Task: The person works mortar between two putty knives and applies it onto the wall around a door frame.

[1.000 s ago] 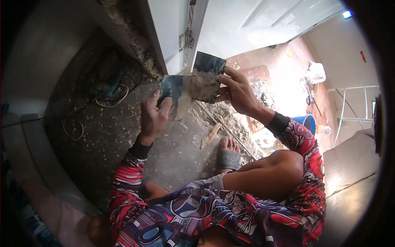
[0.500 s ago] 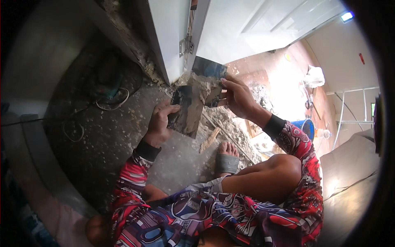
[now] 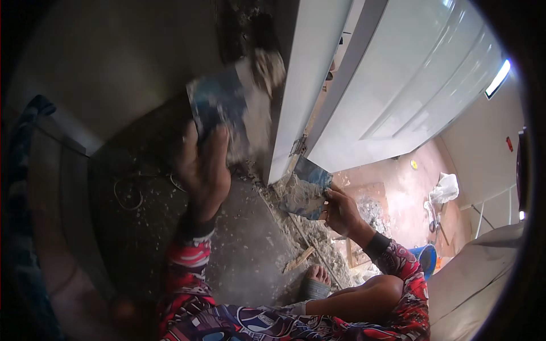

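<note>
My left hand [image 3: 206,167], blurred by motion, grips a flat rectangular scraper plate [image 3: 213,105] from below, thumb on its face. Grey-beige mortar coats the right part of that plate, and a lump of mortar [image 3: 268,68] sits at its upper right corner, by the rough broken wall edge [image 3: 242,23] left of the white door frame [image 3: 315,68]. Whether the plate touches the wall cannot be made out. Lower and to the right, my right hand [image 3: 344,213] pinches a second dark plate [image 3: 313,173] by its right edge. Wet mortar [image 3: 301,196] is heaped on it, near the frame's foot.
A white panelled door [image 3: 421,85] stands open at the right. Rubble and mortar [image 3: 324,241] line the floor near my foot, with a wood scrap [image 3: 298,260] among them. Farther right are a blue bucket [image 3: 424,258] and a white plastic bag [image 3: 445,188]. A cable [image 3: 129,207] lies on the left.
My left hand has lifted its plate up and left, away from the other plate, to beside the broken wall edge. The view has shifted; my right hand still holds its plate by the frame's foot.
</note>
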`<move>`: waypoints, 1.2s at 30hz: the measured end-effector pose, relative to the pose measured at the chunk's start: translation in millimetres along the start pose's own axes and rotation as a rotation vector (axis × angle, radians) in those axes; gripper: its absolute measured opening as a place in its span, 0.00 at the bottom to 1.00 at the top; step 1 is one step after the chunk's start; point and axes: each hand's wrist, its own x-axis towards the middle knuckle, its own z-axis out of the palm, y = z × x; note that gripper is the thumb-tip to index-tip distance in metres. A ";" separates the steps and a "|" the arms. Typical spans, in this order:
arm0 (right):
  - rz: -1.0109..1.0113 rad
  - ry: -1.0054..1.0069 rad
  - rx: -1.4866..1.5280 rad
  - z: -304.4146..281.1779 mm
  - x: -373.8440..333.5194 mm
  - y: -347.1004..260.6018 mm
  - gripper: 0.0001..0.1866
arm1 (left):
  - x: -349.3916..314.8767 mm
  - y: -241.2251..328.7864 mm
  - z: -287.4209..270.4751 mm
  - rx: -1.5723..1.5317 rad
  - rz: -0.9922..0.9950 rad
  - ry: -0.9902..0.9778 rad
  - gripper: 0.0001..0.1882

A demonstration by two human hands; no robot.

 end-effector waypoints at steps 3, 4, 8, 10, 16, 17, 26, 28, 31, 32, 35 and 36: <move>-0.007 0.025 0.034 3.6 -2.5 -5.4 0.20 | 48.4 19.4 22.0 -0.094 -0.140 0.184 0.09; -0.006 0.016 0.040 4.2 -1.3 -4.8 0.20 | 60.6 20.6 24.2 0.121 -0.043 0.154 0.08; -0.007 0.019 0.037 4.7 -2.9 -5.0 0.23 | 76.7 9.3 50.1 0.214 0.219 0.275 0.08; -0.013 0.015 0.036 1.9 -4.1 -5.3 0.22 | 75.7 16.5 58.5 0.225 0.206 0.268 0.09; -0.006 -0.026 0.019 -2.3 -6.7 -8.6 0.18 | 80.8 35.7 78.2 0.388 0.167 0.119 0.17; -0.006 -0.041 0.011 -3.1 -6.7 -8.7 0.18 | 80.7 31.2 86.0 0.324 0.198 0.125 0.18; -0.014 0.049 0.032 -3.9 -10.5 -9.7 0.19 | 73.9 9.7 55.2 0.118 0.323 -0.033 0.17; -0.013 0.059 0.016 -2.7 -9.7 -9.8 0.18 | 76.6 13.9 43.9 0.057 0.323 -0.062 0.15; -0.011 0.066 0.002 2.1 -8.3 -10.1 0.18 | 72.6 20.4 32.6 0.126 0.298 -0.044 0.10; -0.012 0.063 0.001 3.7 -7.9 -10.4 0.18 | 70.1 18.3 29.6 0.138 0.284 -0.004 0.09; 0.000 0.031 0.008 -1.7 -8.3 -10.2 0.18 | 72.4 12.5 21.4 0.180 0.254 0.048 0.07; 0.003 0.032 0.007 0.6 -8.9 -10.2 0.18 | 74.8 10.9 18.9 0.216 0.241 0.059 0.07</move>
